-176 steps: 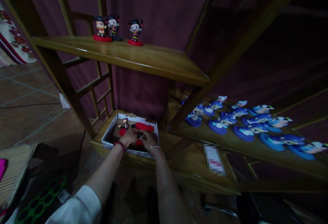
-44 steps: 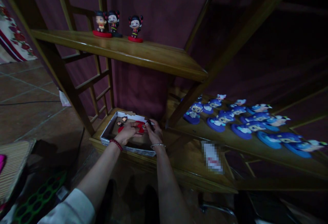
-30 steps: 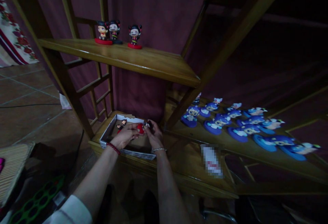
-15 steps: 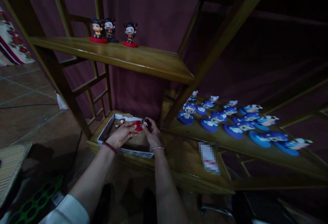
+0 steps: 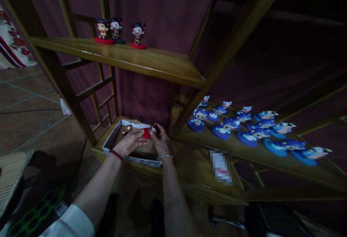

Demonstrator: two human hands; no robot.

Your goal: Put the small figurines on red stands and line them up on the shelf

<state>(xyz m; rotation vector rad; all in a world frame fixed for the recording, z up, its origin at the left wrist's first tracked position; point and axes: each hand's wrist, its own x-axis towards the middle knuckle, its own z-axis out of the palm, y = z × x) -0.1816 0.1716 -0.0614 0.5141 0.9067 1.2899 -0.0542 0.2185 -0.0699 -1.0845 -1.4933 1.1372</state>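
Note:
Over a shallow cardboard box (image 5: pixel 111 139) on the low shelf, both hands meet at one small figurine (image 5: pixel 154 129) with black hair. My left hand (image 5: pixel 132 141), with a red bead bracelet at the wrist, pinches the figurine's round red base (image 5: pixel 146 133). My right hand (image 5: pixel 162 139), wearing a silver bangle, is closed around the dark-haired upper part, and its fingers hide some of it. Two small figurine pieces (image 5: pixel 127 130) lie inside the box at its back left.
Three black-haired figurines (image 5: pixel 138 34) stand on the wooden shelf (image 5: pixel 121 56) above. Rows of blue and purple figurines (image 5: pixel 225 126) fill the shelf at right. A slanted wooden post (image 5: pixel 187 114) rises close to my right hand. A blurred white paper (image 5: pixel 221 167) lies nearer.
Both hands stay over the box with the same figurine between them. Only very slight shifts of the fingers and the view show.

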